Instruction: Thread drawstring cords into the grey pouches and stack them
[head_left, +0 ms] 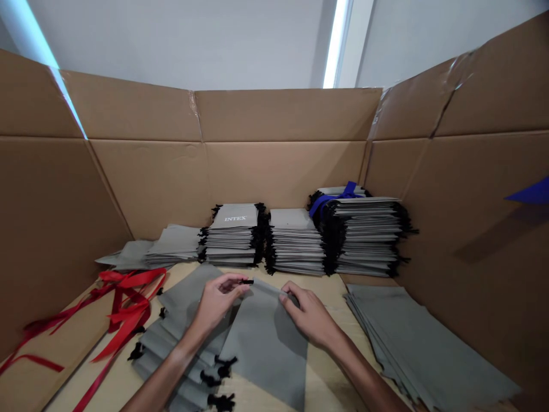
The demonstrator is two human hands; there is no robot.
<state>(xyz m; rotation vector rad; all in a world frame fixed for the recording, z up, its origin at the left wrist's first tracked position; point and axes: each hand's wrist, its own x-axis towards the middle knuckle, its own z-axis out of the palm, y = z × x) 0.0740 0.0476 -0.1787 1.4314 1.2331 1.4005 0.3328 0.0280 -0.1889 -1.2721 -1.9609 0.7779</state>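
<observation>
Cardboard walls (283, 117) enclose a pale surface (328, 372). Along the back rise three thick stacks, the left (230, 236), middle (297, 243) and right (371, 237), all with black cord ends at their sides; these look finished. Near the right wall lies a flat pile (412, 326) with no cord ends visible on its upper part, and a low pile (175, 243) at back left shows none either; both seem still to be done. Fanned pouches (158, 337) beneath the left arm carry black knots and look finished. The grey pouch (268, 343) being handled lies between the hands, apparently partway. Red ribbon (131, 297) lies on the left. The right hand (309, 313) has a narrow grip on its upper edge; the left hand (217, 303) pinches a short black cord (247, 281) at its upper corner.
</observation>
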